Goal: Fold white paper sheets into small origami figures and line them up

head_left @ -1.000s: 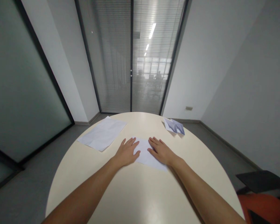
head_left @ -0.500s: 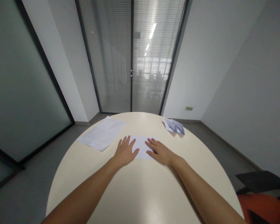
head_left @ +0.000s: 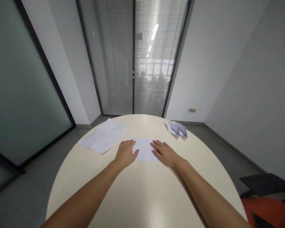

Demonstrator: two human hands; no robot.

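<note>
A white sheet of paper [head_left: 144, 150] lies flat on the round table [head_left: 142, 190] between my hands. My left hand [head_left: 125, 153] rests at its left end, palm down, with the thumb stretched toward the middle of the sheet and the fingers pointing away from me. At the right end lies my right hand [head_left: 165, 153], flat, its fingers slightly apart and reaching inward over the paper. Both hands cover the sheet's ends, so its full width is hidden. Neither hand grips anything.
Larger white sheets [head_left: 105, 136] lie at the table's back left. A folded, creased piece of paper [head_left: 177, 129] stands partly raised at the back right. An orange and black chair [head_left: 267, 209] is beside the table at the lower right. Beyond is a glass partition with blinds [head_left: 118, 63].
My left hand has slid slightly left and drawn its fingers closer together. My right hand has shifted a little to the right, so more of the paper's middle shows.
</note>
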